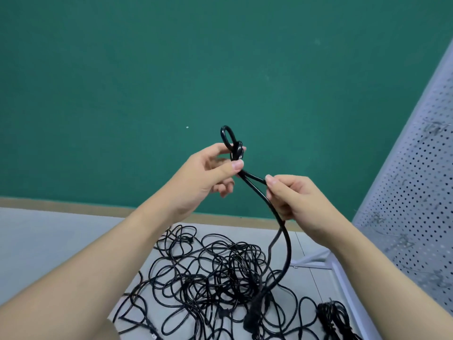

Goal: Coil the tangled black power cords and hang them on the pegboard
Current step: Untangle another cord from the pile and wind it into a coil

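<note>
Head view: your left hand (210, 173) pinched the cord (285, 241) knot; your right hand (291, 195) gripped the strand just right, cord hanging downward.

Left hand (208, 173): pinches a knotted loop of black power cord (285, 244), raised.
Right hand (291, 195): pinches the same cord just below the knot.
Tangled cords (208, 278): heaped on the grey floor (49, 236).
Coiled bundle (331, 317): possibly finished, lower right.
Pegboard (416, 187): white, right.
</note>
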